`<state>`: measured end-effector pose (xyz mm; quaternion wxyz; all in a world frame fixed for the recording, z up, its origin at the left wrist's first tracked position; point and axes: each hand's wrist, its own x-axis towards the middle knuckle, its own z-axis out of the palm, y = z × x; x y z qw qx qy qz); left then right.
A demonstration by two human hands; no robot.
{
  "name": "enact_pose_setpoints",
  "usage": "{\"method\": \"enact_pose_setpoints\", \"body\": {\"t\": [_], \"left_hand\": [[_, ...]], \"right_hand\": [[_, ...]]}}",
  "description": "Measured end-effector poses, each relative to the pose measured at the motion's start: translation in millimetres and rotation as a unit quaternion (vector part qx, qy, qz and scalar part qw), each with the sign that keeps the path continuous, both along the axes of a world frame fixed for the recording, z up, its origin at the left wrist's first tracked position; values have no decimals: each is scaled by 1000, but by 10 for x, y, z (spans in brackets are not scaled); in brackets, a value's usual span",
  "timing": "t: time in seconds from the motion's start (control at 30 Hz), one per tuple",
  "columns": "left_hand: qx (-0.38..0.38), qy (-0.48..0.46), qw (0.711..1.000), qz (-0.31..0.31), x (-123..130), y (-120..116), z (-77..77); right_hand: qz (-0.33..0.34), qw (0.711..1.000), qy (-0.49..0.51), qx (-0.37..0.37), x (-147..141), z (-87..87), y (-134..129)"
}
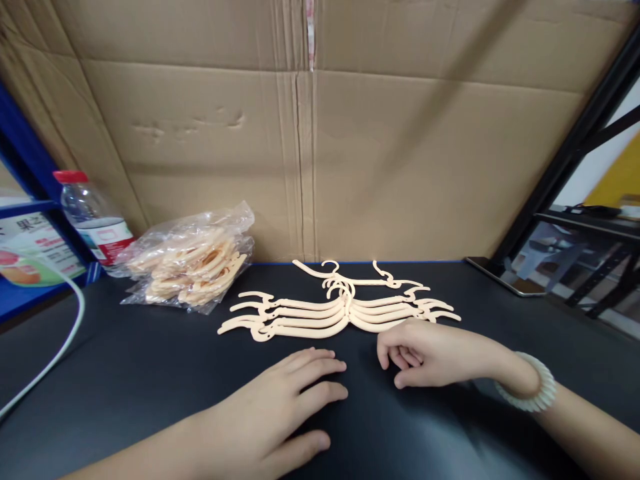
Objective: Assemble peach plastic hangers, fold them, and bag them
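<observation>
Several cream plastic folding hangers [310,321] lie in overlapping rows on the black table, their hooks bunched in the middle. One more hanger [367,281] lies behind them, near the cardboard. My left hand [295,400] is open over the table in front of the rows, fingers spread and holding nothing. To its right, my right hand [425,353] is beside the right half of the front hanger and hides part of it. Its fingers curl loosely, with the thumb apart and nothing visible between them. A coiled pale band [530,383] circles the right wrist.
A clear plastic bag [200,260] of more hangers lies at the back left. Behind it stands a red-capped bottle [97,220]. A white cable [70,333] runs along the left. A cardboard wall [425,153] closes the back; a flat dark device [505,277] lies at back right.
</observation>
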<state>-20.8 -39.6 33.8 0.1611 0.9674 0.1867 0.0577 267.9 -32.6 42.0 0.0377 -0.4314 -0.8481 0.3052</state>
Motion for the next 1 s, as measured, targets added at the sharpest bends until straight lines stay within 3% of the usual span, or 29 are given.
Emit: {"method": "enact_pose_setpoints", "body": {"t": [1.0], "left_hand": [[-2,-38,999,-16,-44,17,-92]], "right_hand": [[-3,1000,-5,-3,-9,14,-20]]}}
